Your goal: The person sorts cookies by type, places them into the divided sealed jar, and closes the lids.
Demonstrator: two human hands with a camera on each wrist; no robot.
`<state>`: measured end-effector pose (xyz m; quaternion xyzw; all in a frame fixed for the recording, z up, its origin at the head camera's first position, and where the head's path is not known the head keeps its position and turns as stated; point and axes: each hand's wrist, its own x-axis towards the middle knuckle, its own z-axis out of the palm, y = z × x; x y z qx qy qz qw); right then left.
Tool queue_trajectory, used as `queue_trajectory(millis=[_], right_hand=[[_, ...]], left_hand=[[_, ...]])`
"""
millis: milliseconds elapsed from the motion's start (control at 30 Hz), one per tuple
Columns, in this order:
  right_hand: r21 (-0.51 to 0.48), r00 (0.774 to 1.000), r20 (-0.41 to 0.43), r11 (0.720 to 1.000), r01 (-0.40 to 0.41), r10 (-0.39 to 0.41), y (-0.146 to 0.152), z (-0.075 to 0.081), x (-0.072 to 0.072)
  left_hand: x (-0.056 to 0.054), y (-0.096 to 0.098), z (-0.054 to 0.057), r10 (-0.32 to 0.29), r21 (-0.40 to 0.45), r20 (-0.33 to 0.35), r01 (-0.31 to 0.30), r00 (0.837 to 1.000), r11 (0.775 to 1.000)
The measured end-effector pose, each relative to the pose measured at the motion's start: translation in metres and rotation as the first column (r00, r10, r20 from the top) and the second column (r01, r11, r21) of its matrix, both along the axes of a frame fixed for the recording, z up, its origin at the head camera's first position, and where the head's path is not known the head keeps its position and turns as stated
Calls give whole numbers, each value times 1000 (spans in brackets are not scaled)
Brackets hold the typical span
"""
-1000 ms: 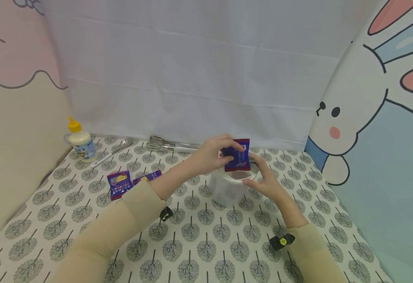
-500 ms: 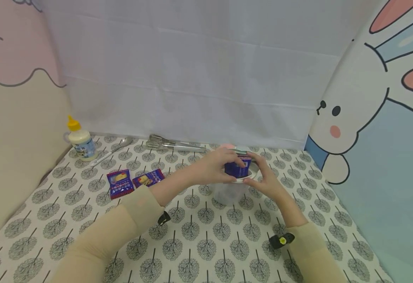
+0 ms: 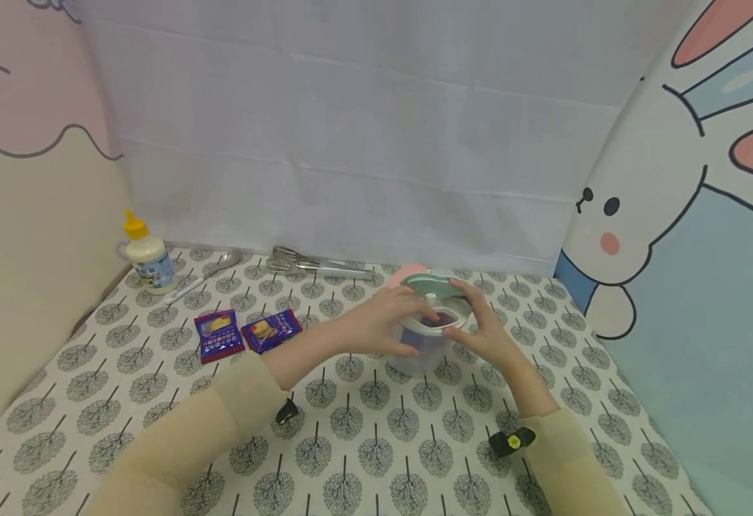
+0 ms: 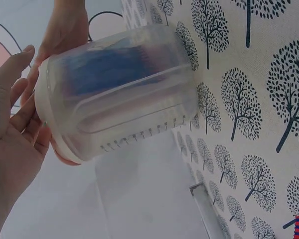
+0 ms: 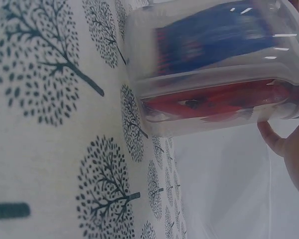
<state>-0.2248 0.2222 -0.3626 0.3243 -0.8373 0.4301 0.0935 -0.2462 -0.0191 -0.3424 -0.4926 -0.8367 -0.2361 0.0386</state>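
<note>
A translucent plastic canister stands upright on the table, its green flip lid raised. My right hand holds it by the rim from the right, thumb and fingers spread round the top. My left hand is at the opening, fingertips over the mouth and thumb outside, with nothing visible in its grasp. Through the wall, the left wrist view shows a blue snack packet inside. A red-wrapped item also shows inside in the right wrist view; its kind is unclear.
Two blue snack packets lie left of the canister. At the back are metal tongs, a spoon and a yellow-capped bottle. Cloth walls stand behind and at both sides.
The blue packet in my left hand went down through the canister's mouth, and my fingers let go of it. My right hand stayed on the rim.
</note>
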Motion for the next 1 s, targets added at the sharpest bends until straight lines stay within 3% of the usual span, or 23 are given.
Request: queue_trajectory(millis=[200,367,467,600,700,900,1000], right_hand=[[1,1000,-2,1000,15,-15,-1,-1,1],[-8,1000,-11,1000,19,-19,1,-3,-1],[-13,1000,-19,1000,12,-12,1,-3,-1],[-14,1000,-27,1000,8,-8,0,-3,-2],[-18,999,-40,1000,3,-4,0,-3,-3],[-17,999,-45,1000,6,-7,-1,-3,-2],[-6,999,-36,1000,20,-20,-1,-2,0]], left_hand=[[6,-32,4,-14,67,95,8,995,998],[12,-66,4,63,56,189,-75,980,996],[17,-89,0,132,28,246,-144,960,989],[18,-119,-14,207,29,291,-225,934,974],[12,-140,-27,261,25,291,-280,920,960],[-3,-176,-55,351,-18,391,-374,851,927],[-13,-188,-69,367,-26,408,-391,836,920]])
